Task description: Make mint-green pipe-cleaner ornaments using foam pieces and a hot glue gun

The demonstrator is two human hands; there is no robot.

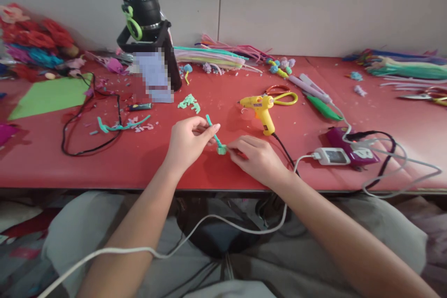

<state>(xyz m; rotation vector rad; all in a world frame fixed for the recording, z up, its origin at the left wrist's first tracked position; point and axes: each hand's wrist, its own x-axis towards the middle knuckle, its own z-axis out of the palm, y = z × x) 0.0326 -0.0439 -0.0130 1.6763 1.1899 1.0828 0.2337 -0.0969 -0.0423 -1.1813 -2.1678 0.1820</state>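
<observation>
Right hand (256, 158): I can't make out the fingertips, partly covered by its own knuckles. Left hand (190, 142): some fingers sit behind the thumb and turquoise stem (213, 131). Green tuft (221, 150) too small for me to read; possibly coiled, hard to say. Bottle label (153, 72) pixelated. Yellow glue gun (260, 106) overlaps the looped-handle scissors (287, 98); I see handles only. Right edge cuts the other scissors (417, 97) and green bundle (405, 69). Device screen (335, 156) unreadable. White cable (209, 216) exits bottom left.
</observation>
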